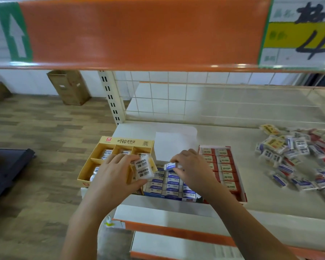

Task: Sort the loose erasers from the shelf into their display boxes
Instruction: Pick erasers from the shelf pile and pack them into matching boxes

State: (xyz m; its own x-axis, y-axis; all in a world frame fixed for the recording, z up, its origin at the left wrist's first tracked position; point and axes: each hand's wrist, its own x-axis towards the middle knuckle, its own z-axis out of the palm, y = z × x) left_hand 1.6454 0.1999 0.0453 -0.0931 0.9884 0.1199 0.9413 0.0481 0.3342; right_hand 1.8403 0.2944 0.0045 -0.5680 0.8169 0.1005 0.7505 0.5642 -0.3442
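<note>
Three display boxes sit side by side at the shelf's near edge in the head view: a yellow compartment box (109,147) partly stocked, a blue box (169,186) between the hands with rows of blue-and-white erasers nearly filling it, and a red box (224,167) that looks almost full. The left hand (114,173) curls around two wrapped white 2B erasers (143,167) just over the yellow box's right side. The right hand (192,166) pinches a blue-sleeved eraser (170,166) between thumb and fingertips above the blue box. Much remains, I judge: a sizeable loose eraser pile (296,162) lies on the shelf (223,136) well to the right.
</note>
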